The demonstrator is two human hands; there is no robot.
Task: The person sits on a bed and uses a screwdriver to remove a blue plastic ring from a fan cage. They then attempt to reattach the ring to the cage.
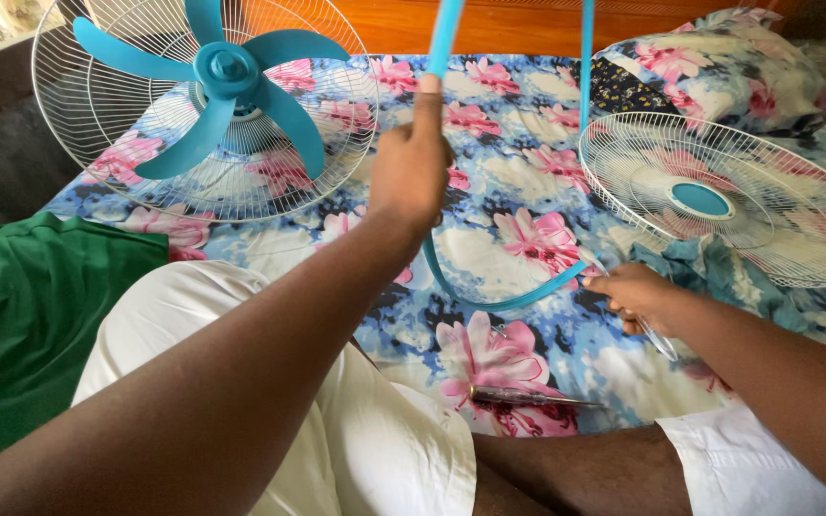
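My left hand (411,172) is raised and closed around a thin blue plastic ring band (445,38) that loops up out of view and curves down to my right hand (631,291). That right hand grips the band's lower end (528,296) together with a clear plastic piece (660,341). A blue fan blade (227,72) sits on a white wire rear grille (97,105) at the far left. The white front grille (767,220) with a blue centre cap lies at the right.
A floral sheet (509,191) covers the bed. A screwdriver (528,397) lies on it near my legs. A floral pillow (719,67) is at the back right, a green cloth (21,315) at the left.
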